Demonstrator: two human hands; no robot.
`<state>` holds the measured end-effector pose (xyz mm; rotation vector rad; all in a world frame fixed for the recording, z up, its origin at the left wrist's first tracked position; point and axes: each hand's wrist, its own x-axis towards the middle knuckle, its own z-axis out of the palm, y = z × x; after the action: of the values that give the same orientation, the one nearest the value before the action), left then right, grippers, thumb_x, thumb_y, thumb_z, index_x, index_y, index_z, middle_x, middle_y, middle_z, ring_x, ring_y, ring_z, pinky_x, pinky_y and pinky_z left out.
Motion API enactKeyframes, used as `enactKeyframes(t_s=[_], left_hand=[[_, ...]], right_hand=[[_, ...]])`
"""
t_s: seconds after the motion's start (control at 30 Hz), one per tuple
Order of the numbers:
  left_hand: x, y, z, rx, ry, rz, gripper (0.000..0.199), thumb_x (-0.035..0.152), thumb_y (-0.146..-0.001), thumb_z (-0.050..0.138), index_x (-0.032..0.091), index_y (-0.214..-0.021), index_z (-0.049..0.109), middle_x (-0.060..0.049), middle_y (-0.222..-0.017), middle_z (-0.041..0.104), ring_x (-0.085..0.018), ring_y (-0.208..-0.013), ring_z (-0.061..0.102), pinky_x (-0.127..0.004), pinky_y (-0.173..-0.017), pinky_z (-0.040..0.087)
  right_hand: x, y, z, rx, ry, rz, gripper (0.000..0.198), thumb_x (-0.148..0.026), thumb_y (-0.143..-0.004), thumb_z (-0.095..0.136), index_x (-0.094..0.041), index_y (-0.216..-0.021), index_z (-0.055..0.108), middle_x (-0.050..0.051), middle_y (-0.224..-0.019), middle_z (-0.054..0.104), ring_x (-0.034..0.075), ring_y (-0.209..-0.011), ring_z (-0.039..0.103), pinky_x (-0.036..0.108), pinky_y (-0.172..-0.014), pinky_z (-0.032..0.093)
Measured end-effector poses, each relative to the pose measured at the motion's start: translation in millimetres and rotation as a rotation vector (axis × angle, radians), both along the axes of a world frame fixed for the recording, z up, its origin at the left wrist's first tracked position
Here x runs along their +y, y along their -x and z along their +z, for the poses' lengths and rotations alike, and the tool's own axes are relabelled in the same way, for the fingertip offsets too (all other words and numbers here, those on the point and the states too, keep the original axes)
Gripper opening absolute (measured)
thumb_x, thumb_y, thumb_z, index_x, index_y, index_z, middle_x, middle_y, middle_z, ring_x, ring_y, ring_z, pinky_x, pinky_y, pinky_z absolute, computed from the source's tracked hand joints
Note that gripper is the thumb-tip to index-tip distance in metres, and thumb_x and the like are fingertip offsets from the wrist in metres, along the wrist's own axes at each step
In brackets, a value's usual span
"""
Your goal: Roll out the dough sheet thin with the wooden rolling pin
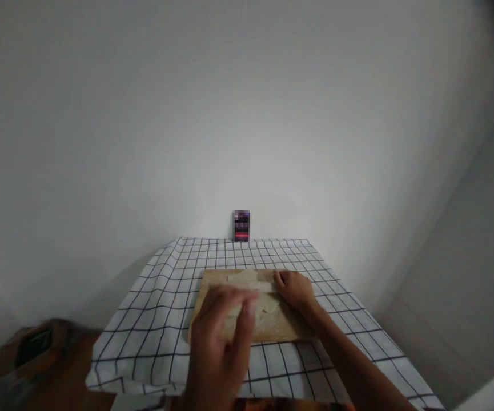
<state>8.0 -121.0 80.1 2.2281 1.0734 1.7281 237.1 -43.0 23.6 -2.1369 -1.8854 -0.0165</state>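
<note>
On a light wooden board (206,277) lies a thin, pale sheet of dough (268,302) with an uneven edge. Across the dough runs a light-coloured rolling pin (264,286), its left part hidden behind my left hand. My right hand (296,289) is closed over the pin's right end. Nearer the camera, my left hand (225,331) is raised in front of the board's left side, slightly blurred. Its thumb and fingers are apart, and nothing shows between them.
The board rests on a table under a white cloth (144,331) with a dark grid. A phone-like dark object (241,226), blurred out, stands upright against the wall (247,114) at the far edge. A cardboard box (36,345) sits on the floor at lower left.
</note>
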Motion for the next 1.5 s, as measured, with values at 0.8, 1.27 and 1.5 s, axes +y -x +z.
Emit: enactKeyframes(t_s=[0.8,1.27,1.5], left_hand=[[158.8,-19.9,-47.7,0.745,0.390,0.304,0.034,0.039,-0.106,0.042,0.020,-0.120,0.067,-0.013,-0.125,0.072,-0.032,-0.123,0.061,-0.058,-0.110,0.039],[142.6,-19.6,-50.7,0.815,0.380,0.211,0.040,0.034,-0.105,0.040,0.022,-0.137,0.062,-0.011,-0.141,0.066,-0.033,-0.135,0.054,-0.062,-0.118,0.033],[106.5,-7.8,-61.8,0.801,0.241,0.160,0.043,0.028,-0.102,0.044,0.017,-0.139,0.062,-0.014,-0.142,0.065,-0.033,-0.136,0.055,-0.055,-0.117,0.040]], right_hand=[[104.2,-3.9,-4.7,0.059,-0.043,0.259,0.032,-0.039,-0.105,0.046,-0.021,-0.096,0.071,0.005,-0.106,0.072,0.015,-0.093,0.066,0.024,-0.082,0.040],[48.1,-5.9,-11.2,0.099,0.054,0.130,0.038,-0.039,-0.108,0.035,-0.023,-0.110,0.069,0.008,-0.118,0.073,0.021,-0.110,0.067,0.031,-0.091,0.045],[-16.9,10.8,-16.8,-0.008,-0.078,0.152,0.042,-0.037,-0.108,0.030,-0.026,-0.128,0.065,0.008,-0.147,0.061,0.027,-0.142,0.050,0.049,-0.117,0.038]])
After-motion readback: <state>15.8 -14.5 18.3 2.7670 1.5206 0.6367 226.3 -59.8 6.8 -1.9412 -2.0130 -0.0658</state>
